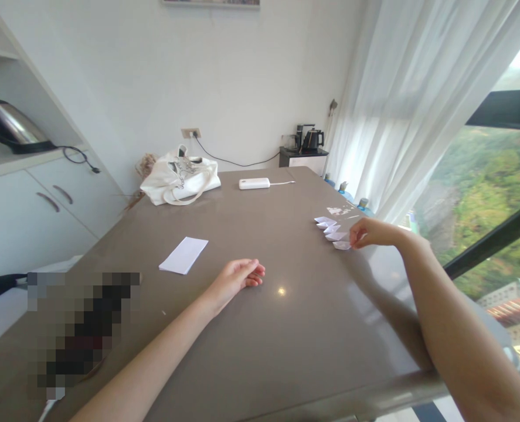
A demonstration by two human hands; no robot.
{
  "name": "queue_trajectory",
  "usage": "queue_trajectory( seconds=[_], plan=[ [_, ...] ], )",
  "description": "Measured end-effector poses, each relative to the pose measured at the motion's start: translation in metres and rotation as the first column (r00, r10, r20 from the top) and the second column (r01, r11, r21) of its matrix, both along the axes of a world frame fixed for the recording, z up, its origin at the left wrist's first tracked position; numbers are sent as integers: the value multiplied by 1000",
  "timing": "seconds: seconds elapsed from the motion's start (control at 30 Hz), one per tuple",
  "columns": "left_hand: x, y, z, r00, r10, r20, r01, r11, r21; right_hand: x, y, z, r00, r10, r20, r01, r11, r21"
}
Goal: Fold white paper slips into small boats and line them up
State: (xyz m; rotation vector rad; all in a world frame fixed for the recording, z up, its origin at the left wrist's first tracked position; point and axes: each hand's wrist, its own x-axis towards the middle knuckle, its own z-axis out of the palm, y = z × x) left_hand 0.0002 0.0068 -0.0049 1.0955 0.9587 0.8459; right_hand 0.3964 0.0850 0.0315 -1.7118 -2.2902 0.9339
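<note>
on a glossy brown table (260, 231): white rectangular paper (183, 256); relaxed, empty left hand (242, 274); white folded-paper boats (336, 236) in a slanting row, the nearest touching the right hand (364, 233), pinched or not i cannot tell. likely lining-up; next calls for gentle release.

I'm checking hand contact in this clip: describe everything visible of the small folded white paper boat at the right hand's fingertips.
The small folded white paper boat looks thin and matte, with pointed ends and a boat-like outline. It sits on the right side of the glossy grey-brown table, at the near end of a staggered row of similar folded white papers. Its right end appears to meet the fingertips of the bare right hand; whether they pinch it is unclear.
</note>
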Motion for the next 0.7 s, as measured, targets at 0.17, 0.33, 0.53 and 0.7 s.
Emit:
queue_trajectory(
  seconds=[0.17, 0.33, 0.53, 0.7],
  plan=[
    [1, -1, 2, 1000, 2, -7, -2, 1000, -2, -4, -2, 3, 999, 4, 38, -4, 1000, -3],
    [1, 1, 0, 1000, 13, -19, -13, 1000, -2, -5, -6, 6, 998, -58, 33, 58, 998, -11],
    [1, 2, -1, 1000, 9, -14, -10, 1000, -16, 5, -3, 2, 997, -76, -7, 76, 997, 32],
    [2, 1, 1, 1000, 10, -12, -10, 1000, -22, 3, 2, -5, 996, -90, -7, 91, 995, 41]
  ],
)
